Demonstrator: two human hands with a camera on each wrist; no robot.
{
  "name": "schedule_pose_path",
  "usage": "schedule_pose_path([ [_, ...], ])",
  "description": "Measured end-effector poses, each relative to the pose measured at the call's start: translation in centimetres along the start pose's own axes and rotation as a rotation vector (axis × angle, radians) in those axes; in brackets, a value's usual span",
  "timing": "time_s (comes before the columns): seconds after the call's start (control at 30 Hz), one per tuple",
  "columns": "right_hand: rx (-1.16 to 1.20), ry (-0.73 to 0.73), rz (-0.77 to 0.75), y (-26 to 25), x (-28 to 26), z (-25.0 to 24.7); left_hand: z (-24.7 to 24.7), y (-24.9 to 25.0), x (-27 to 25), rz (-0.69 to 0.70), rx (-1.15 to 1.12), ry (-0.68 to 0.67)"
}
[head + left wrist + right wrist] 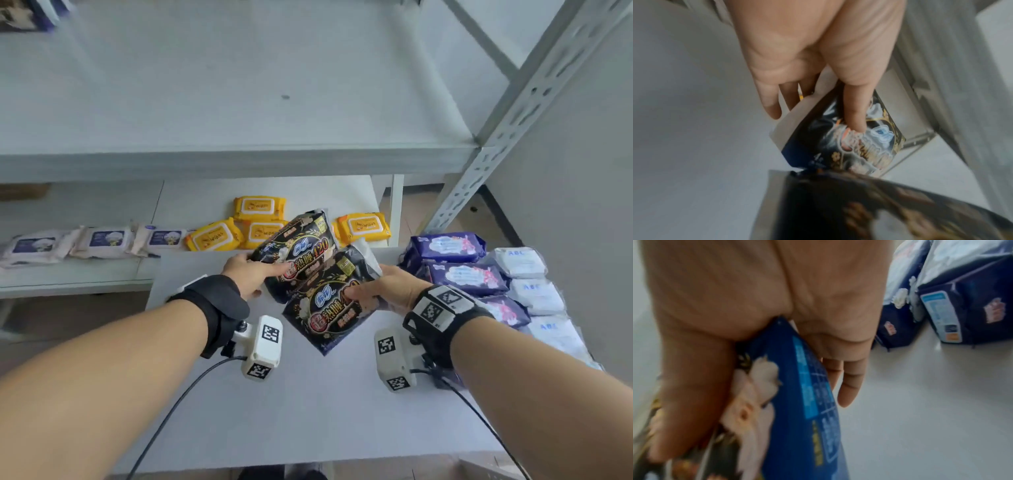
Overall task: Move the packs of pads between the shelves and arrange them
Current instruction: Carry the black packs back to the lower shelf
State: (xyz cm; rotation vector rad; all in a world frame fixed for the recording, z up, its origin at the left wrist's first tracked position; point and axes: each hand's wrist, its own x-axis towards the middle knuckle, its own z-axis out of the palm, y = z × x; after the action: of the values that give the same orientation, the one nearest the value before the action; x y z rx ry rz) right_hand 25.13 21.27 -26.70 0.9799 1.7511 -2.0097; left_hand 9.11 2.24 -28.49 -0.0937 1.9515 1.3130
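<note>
Two black packs of pads with gold and red print hang above the white table (308,411). My left hand (251,277) pinches the farther black pack (301,246), thumb on its printed face and fingers beneath; in the left wrist view the thumb presses that pack (851,138). My right hand (383,291) grips the nearer black pack (329,315), which overlaps the other. The right wrist view shows this pack's blue back (807,402) wedged between thumb and fingers.
Purple packs (455,260) and white ABC packs (527,274) are piled at the table's right edge. Yellow wipes packs (260,222) and pale wipes packs (99,240) lie on a lower surface beyond. A wide white shelf (239,102) and a slotted steel upright (496,137) stand ahead.
</note>
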Motion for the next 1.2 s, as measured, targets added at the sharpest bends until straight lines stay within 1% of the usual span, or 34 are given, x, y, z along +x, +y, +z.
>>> schedule_pose_path([
  [0.07, 0.066, -0.044, -0.039, -2.4, -1.1, 0.9, -2.3, 1.1, -1.9, -0.012, -0.106, 0.005],
  [0.17, 0.143, -0.064, -0.122, -6.4, -2.9, 2.8, -5.9, 3.0, -5.0, -0.004, -0.222, -0.007],
  [0.33, 0.322, -0.115, -0.264, -12.2, -4.9, 6.3, -11.4, 6.0, -9.5, 0.088, -0.347, -0.009],
  [0.43, 0.343, -0.138, -0.340, -14.8, -5.5, 9.0, -14.6, 7.6, -11.6, 0.136, -0.463, 0.027],
  [0.53, 0.355, -0.149, -0.383, -16.9, -5.8, 11.4, -17.7, 8.8, -13.2, 0.186, -0.475, 0.057],
  [0.63, 0.324, -0.097, -0.400, -18.6, -5.9, 14.0, -21.0, 9.7, -14.0, 0.210, -0.488, 0.120],
  [0.7, 0.281, -0.038, -0.402, -19.8, -5.6, 15.9, -23.3, 10.2, -14.2, 0.225, -0.473, 0.124],
  [0.83, 0.222, 0.028, -0.413, -22.1, -4.2, 20.8, -28.6, 10.8, -13.3, 0.248, -0.450, 0.107],
  [0.9, 0.188, 0.075, -0.417, -23.1, -3.2, 23.6, -31.8, 11.2, -12.1, 0.266, -0.397, 0.119],
  [0.97, 0.160, 0.132, -0.415, -23.8, -2.0, 26.6, -35.6, 11.8, -10.5, 0.282, -0.325, 0.161],
  [1.03, 0.178, 0.167, -0.423, -24.6, -1.0, 29.7, -39.5, 12.6, -8.9, 0.286, -0.263, 0.174],
  [1.2, 0.263, 0.224, -0.448, -26.6, 0.8, 35.6, -46.7, 15.5, -6.0, 0.319, -0.130, 0.067],
])
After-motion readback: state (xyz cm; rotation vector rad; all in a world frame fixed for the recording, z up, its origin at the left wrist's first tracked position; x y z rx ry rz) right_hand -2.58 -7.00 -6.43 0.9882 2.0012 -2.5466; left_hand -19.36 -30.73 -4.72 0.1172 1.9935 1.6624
